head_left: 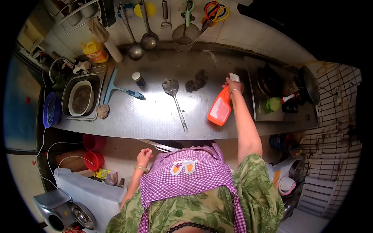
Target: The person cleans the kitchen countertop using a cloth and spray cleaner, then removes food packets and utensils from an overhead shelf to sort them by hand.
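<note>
My right hand (234, 85) is closed round the neck of an orange spray bottle (220, 107) with a white and red trigger head, tilted over the right part of the steel counter (151, 120). Left of the bottle lies a dark, tangled scouring pad (196, 81). A metal spatula (175, 100) rests mid-counter, its blade smeared with something grey. Low in front of the counter, beside the purple checked apron (202, 176), my left hand (144, 157) hangs with curled fingers and nothing visible in it.
A blue squeegee (112, 87), a small jar (138, 79) and a crumpled rag (103, 111) are on the left. Beyond them is a sink (98, 101) with a white basin (81, 98). Ladles (135, 51) and scissors (215, 13) hang behind. A green spray bottle (274, 104) stands near the stove.
</note>
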`<state>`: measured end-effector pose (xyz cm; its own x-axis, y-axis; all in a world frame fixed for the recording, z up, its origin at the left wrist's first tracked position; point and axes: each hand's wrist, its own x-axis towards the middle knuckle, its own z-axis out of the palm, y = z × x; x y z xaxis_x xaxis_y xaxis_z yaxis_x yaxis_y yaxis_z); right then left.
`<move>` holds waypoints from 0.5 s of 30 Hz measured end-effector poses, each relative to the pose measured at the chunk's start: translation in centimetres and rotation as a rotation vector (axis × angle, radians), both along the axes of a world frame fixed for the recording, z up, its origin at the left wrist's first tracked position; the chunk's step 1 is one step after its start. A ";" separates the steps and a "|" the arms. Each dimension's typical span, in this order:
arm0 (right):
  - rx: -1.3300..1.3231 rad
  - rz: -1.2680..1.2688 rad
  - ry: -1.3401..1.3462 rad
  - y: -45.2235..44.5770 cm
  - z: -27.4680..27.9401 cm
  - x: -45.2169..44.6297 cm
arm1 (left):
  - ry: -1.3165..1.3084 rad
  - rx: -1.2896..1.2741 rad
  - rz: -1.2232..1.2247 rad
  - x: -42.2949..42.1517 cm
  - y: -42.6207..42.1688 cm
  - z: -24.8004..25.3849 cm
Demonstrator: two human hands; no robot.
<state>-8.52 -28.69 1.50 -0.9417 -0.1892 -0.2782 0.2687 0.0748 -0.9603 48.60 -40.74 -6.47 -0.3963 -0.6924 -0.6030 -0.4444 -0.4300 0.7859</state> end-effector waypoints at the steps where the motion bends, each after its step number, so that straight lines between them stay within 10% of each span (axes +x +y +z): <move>1: -0.006 0.043 0.004 0.1 -0.1 0.3 | -0.029 0.006 -0.004 0.3 0.0 -0.7; 15: 0.071 0.298 0.097 -1.8 -2.9 5.4 | -0.193 0.188 0.072 7.9 1.2 -8.1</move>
<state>-3.10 -30.52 -1.38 -0.8705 -0.4438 -0.2126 0.1325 0.2046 -0.9698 56.50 -39.55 -14.52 -0.2153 -0.5837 -0.7829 -0.5411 -0.5961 0.5932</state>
